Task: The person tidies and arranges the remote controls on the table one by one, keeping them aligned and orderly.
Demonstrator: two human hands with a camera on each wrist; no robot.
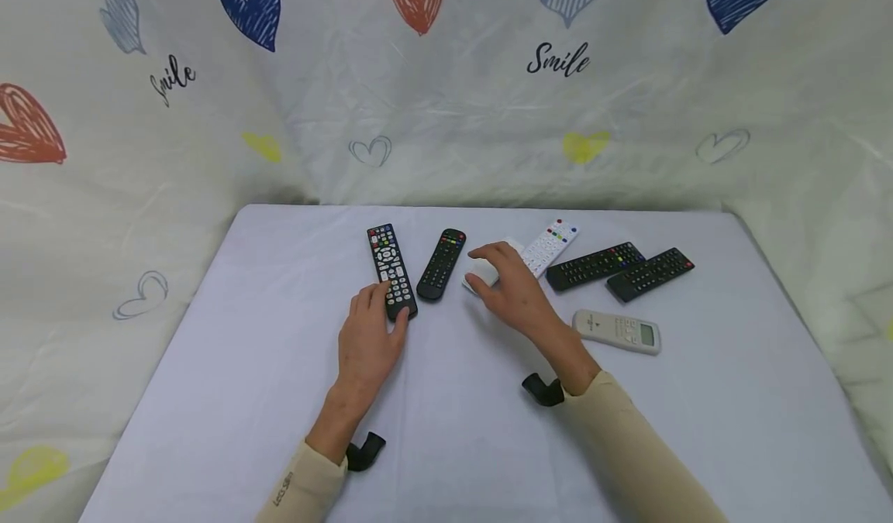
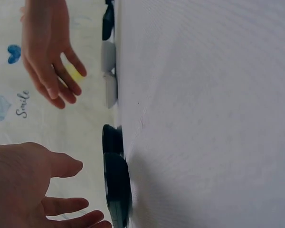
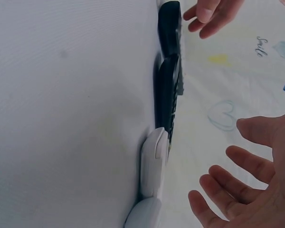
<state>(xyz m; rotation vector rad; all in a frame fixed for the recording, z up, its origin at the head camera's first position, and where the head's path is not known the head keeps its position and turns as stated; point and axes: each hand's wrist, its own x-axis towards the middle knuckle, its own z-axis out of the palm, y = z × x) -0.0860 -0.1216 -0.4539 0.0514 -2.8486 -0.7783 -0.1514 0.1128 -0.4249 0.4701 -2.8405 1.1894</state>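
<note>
Hovering over the lower end of a black remote control with white buttons (image 1: 384, 249) is my left hand (image 1: 366, 345). The left wrist view shows its fingers spread, with a gap between them and that remote (image 2: 117, 185). My right hand (image 1: 519, 298) hangs over a white remote control (image 1: 481, 274), covering part of it. In the right wrist view the right hand's fingers (image 3: 249, 165) are loosely bent, spread and apart from the white remotes (image 3: 152, 166). Between the hands lies a second black remote control (image 1: 442, 263), slanted on the table.
Right of my right hand lie a white remote with coloured buttons (image 1: 554, 244), a black remote (image 1: 593, 266) and another black remote (image 1: 650, 273) touching it. A beige remote with a small screen (image 1: 617, 331) lies nearer me. Behind the white table (image 1: 446, 445) hangs a heart-printed cloth (image 1: 460, 81).
</note>
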